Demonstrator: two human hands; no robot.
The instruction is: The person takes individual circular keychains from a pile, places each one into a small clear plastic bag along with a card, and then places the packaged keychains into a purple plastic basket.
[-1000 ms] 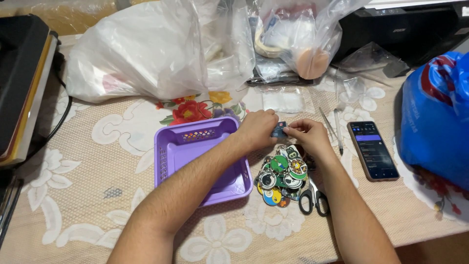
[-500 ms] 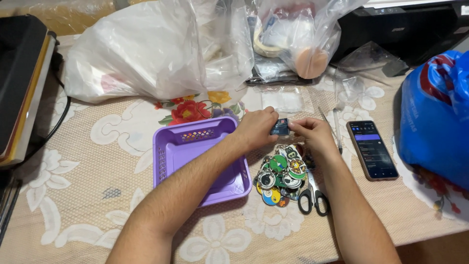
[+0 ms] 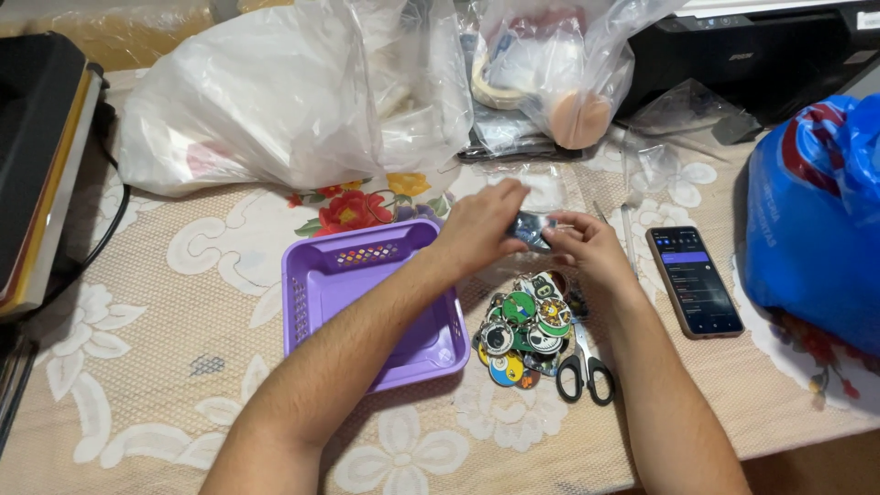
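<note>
Taking the purple basket [image 3: 367,302] as the landmark: far to its left a dark flat machine [image 3: 41,156] sits at the edge of the tabletop [image 3: 165,302], a black cable running from it. Behind the basket a big white plastic bag [image 3: 266,101] slumps, with clear bags [image 3: 541,64] further right of it; one shows a tan roll through the film. The basket itself lies open and apparently bare, close under the left forearm, probably so that pieces can be dropped into it.

Just right of the basket's far corner, the left hand [image 3: 481,229] and the right hand [image 3: 587,247] meet above the tabletop. Both pinch a small dark round piece [image 3: 532,229], fingers closed narrowly on it from either side, seemingly to work on it at close range. Directly below them, touching the basket's right wall, lies a heap of round colourful keychains [image 3: 522,325], kept within reach. Black-handled scissors [image 3: 582,362] rest just right of the heap. Further right a phone [image 3: 694,280] lies face up with its screen lit, and beyond it bulges a blue bag [image 3: 811,211] with red markings.
</note>
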